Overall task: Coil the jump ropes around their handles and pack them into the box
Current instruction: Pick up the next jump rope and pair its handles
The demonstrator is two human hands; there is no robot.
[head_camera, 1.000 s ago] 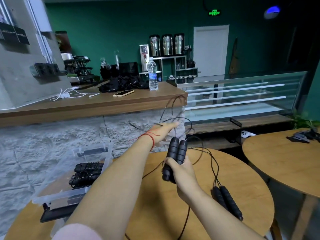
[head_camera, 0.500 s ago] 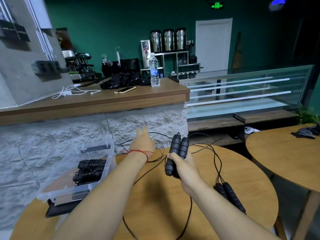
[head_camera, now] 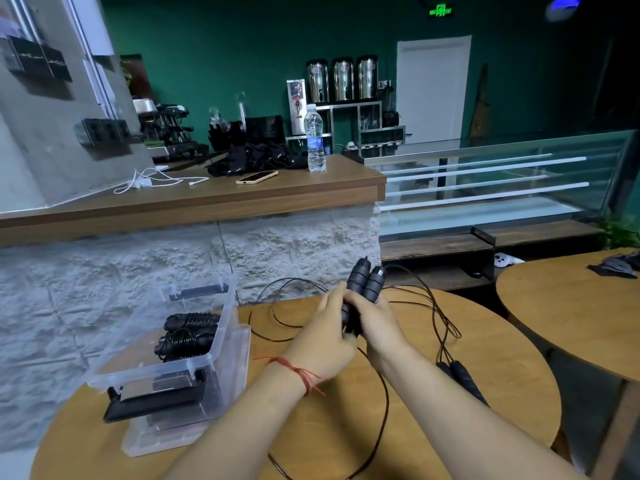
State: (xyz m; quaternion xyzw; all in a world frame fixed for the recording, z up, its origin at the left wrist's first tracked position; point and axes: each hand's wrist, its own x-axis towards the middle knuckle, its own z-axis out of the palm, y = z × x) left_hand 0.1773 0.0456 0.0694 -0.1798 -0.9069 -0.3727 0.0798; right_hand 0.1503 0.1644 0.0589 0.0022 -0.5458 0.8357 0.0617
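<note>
Black handles (head_camera: 366,282), clear box (head_camera: 221,348), brown table (head_camera: 450,375), green wall (head_camera: 214,46)

Both hands meet above round table (head_camera: 502,341). Right hand (head_camera: 379,325) grips pair of black handles (head_camera: 367,282), held side by side, tops pointing up and away. Left hand (head_camera: 325,337), red string (head_camera: 298,370) at wrist, curls round lower part of same handles. Thin black cord (head_camera: 386,403) loops loose over tabletop. To right of right forearm, second handle pair (head_camera: 464,379) lies flat on table. At left, clear plastic box (head_camera: 223,344) holds two coiled ropes (head_camera: 188,329). Behind: wooden counter (head_camera: 242,199) with water bottle (head_camera: 314,140), phone (head_camera: 257,177).
</note>
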